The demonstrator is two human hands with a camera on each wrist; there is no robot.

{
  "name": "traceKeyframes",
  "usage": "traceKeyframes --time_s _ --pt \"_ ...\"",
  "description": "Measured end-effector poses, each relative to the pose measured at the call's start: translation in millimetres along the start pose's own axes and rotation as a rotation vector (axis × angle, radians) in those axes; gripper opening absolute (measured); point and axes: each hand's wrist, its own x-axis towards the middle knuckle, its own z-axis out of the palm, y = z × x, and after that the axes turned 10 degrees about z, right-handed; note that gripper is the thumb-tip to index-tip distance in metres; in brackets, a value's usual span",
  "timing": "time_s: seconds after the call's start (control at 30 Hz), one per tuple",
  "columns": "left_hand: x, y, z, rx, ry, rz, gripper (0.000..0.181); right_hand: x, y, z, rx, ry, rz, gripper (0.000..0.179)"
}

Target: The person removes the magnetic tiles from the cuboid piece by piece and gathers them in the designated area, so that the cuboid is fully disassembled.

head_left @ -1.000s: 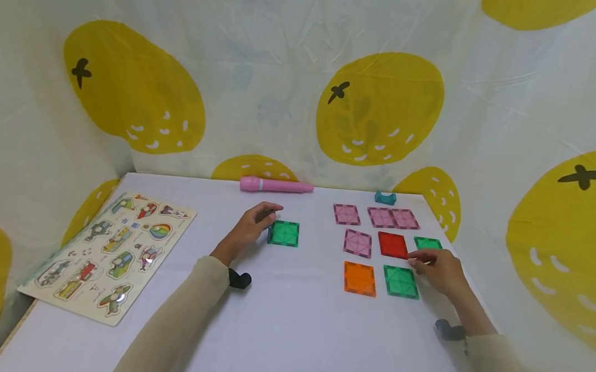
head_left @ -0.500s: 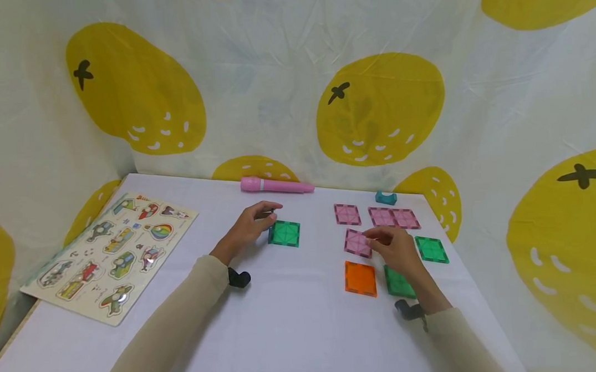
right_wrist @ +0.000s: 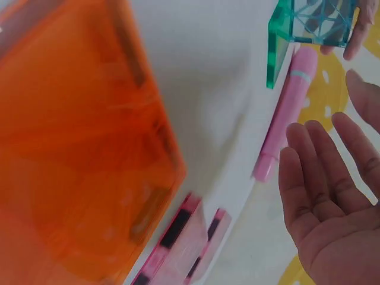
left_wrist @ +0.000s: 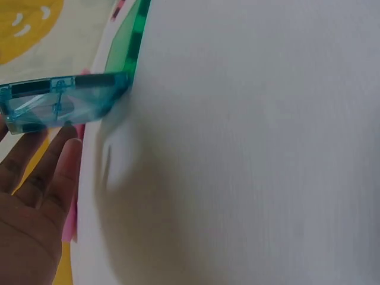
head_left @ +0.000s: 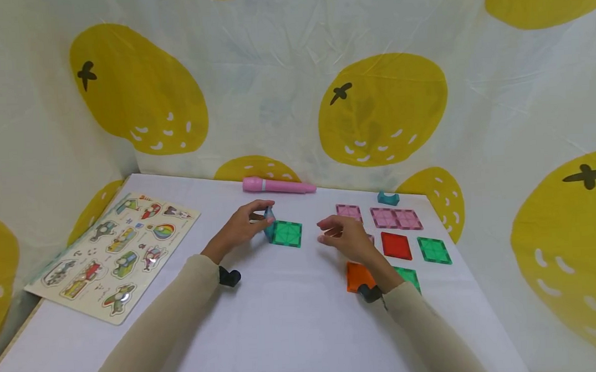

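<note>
A clear blue magnetic tile (head_left: pixel 269 231) stands on edge at the left side of a flat green magnetic tile (head_left: pixel 287 233). My left hand (head_left: pixel 240 226) holds the blue tile between thumb and fingers; the left wrist view shows fingertips against this blue tile (left_wrist: pixel 59 101). To the right of the green tile, my right hand (head_left: pixel 347 239) hovers over the table with nothing in its grasp. Its fingers (right_wrist: pixel 320 172) are loosely bent in the right wrist view. Beneath the right arm, an orange tile (head_left: pixel 357 276) and another green tile (head_left: pixel 407 278) are partly covered.
Pink tiles (head_left: pixel 383 218), a red tile (head_left: pixel 396 245) and a green tile (head_left: pixel 434 250) lie on the right. A pink marker-shaped stick (head_left: pixel 279 185) and a small teal piece (head_left: pixel 388 198) sit at the back edge. A picture puzzle board (head_left: pixel 116 255) occupies the left side.
My right hand has moved left from beside the red tile, across the pink tile, toward the left hand. The blue tile at the left hand now shows more clearly, standing on edge.
</note>
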Motion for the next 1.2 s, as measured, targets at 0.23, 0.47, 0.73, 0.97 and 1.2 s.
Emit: traceKeyframes --time_s 0.23,0.47,0.73,0.97,1.2 --pt "-4.8 2.6 -12.5 0.181 -0.078 -0.008 0.087 18.9 -17.6 19.1 -0.054 -0.072 -0.009 0.055" --pt "-7.1 -3.0 -17.0 0.498 -0.116 -0.065 0.084 35.8 -26.4 36.0 -0.142 -0.116 -0.006 0.066" --pt "-8.4 -6.8 -15.2 0.740 -0.171 0.005 0.079 47.8 -39.2 47.7 -0.269 -0.135 -0.031 0.072" --pt "-7.1 -8.4 -9.6 0.736 -0.163 0.055 0.074 57.9 -41.2 58.8 -0.399 -0.110 -0.064 0.068" --pt "-6.9 -7.3 -9.7 0.744 -0.159 0.045 0.071 51.8 -45.2 60.6 -0.455 -0.072 -0.079 0.066"
